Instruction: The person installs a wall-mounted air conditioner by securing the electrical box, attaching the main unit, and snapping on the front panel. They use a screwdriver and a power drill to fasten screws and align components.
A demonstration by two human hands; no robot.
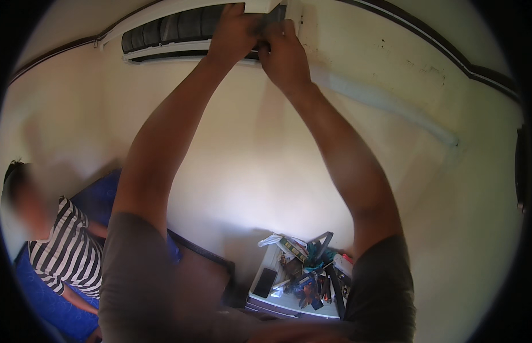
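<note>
High on the wall, a white air conditioner (192, 59) has its front raised, showing dark ribbed panels (169, 30) inside. Both my arms reach up to the right part of this unit. My left hand (234, 37) is against the dark interior; its fingers are partly hidden and blurred. Close beside it, my right hand (286, 57) has its fingers curled in at the unit's right end. Whatever lies between the two hands is dark and too small to make out.
Below, a small white-topped table (259, 294) bears a phone (266, 282), a spirit level (293, 249) and a heap of tools. A person in a striped shirt (69, 246) is at the left by a blue mattress (34, 308). A wrapped pipe (386, 100) runs along the wall.
</note>
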